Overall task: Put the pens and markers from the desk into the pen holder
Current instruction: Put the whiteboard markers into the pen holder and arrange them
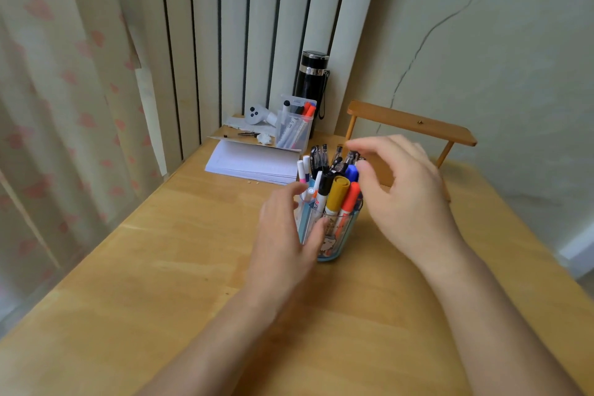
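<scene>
Desk (160, 267): pen holder (334, 235) print unreadable, hands beside.

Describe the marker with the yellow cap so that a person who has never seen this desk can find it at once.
On the wooden desk, find the clear pen holder standing between the left hand and the right hand. The yellow-capped marker stands at its front, between a black-capped marker and an orange-capped marker. It is the only yellow cap there, and the widest.
</scene>
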